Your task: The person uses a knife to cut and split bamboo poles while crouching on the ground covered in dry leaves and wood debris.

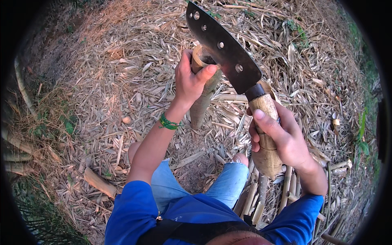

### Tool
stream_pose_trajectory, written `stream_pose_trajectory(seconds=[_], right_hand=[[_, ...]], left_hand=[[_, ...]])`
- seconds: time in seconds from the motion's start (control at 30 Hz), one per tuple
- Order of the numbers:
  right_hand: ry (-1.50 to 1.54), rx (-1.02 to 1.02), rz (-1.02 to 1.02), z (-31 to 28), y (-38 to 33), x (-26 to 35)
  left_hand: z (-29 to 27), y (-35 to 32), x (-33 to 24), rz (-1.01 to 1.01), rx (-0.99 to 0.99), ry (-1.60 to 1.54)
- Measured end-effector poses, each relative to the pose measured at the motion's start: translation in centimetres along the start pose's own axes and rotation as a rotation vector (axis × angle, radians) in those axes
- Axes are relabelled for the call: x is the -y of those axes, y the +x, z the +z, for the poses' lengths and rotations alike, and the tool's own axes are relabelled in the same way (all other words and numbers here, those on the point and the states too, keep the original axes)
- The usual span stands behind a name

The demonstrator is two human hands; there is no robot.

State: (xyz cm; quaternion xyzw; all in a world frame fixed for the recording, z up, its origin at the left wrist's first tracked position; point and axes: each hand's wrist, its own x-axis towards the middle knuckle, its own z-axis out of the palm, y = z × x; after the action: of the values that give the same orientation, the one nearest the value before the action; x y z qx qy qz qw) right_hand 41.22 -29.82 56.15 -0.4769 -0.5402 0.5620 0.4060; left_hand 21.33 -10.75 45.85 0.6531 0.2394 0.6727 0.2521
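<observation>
My left hand (191,79) is closed around the upper end of a thick bamboo tube (200,108). Its hollow, open top faces up, with the thumb lying across the rim, and the lower end narrows toward the ground. In my right hand (281,134) is a large knife (222,47), gripped by its pale wooden handle. The blade is broad and dark, with several round holes, and slants up and to the left. Its edge passes at the tube's rim; I cannot tell whether they touch.
Dry bamboo leaves (122,81) cover the ground. Several cut bamboo pieces (287,188) lie at the lower right, and a short split piece (99,182) lies left of my knees. A pole (24,87) lies at the far left. Green plants (362,130) stand at the right edge.
</observation>
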Motion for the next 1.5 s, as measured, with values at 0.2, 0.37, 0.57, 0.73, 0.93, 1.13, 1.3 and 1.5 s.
stream_pose_trajectory(seconds=[0.2, 0.37, 0.57, 0.73, 0.93, 1.13, 1.3, 1.5], right_hand=[[-0.013, -0.053, -0.107, 1.5, 0.2, -2.2], [0.01, -0.048, -0.06, 1.3, 0.3, -1.2], [-0.047, -0.074, 0.03, 1.0, -0.1, 0.9], [-0.191, -0.126, 0.053, 1.2, 0.9, 2.1], [-0.254, -0.067, -0.01, 1.8, 3.7, 3.4], [-0.406, -0.022, -0.085, 2.3, 7.1, 4.1], [-0.288, 0.06, -0.044, 3.4, 9.1, 4.9], [-0.507, 0.033, -0.309, 4.9, 11.8, 3.8]], left_hand=[[0.6, 0.3, 0.5, 0.031, -0.026, -0.022], [0.4, 0.4, 0.5, 0.012, -0.03, -0.012], [0.9, 0.7, 0.2, 0.101, -0.037, 0.077], [1.2, -0.2, -0.1, 0.085, -0.112, 0.222], [0.1, -6.6, -10.8, -0.401, 0.184, -0.267], [-0.1, -4.4, -12.8, -0.434, 0.281, -0.323], [-0.8, -3.1, -14.6, -0.554, 0.21, -0.36], [-3.3, -1.3, -12.9, -0.543, 0.325, -0.23]])
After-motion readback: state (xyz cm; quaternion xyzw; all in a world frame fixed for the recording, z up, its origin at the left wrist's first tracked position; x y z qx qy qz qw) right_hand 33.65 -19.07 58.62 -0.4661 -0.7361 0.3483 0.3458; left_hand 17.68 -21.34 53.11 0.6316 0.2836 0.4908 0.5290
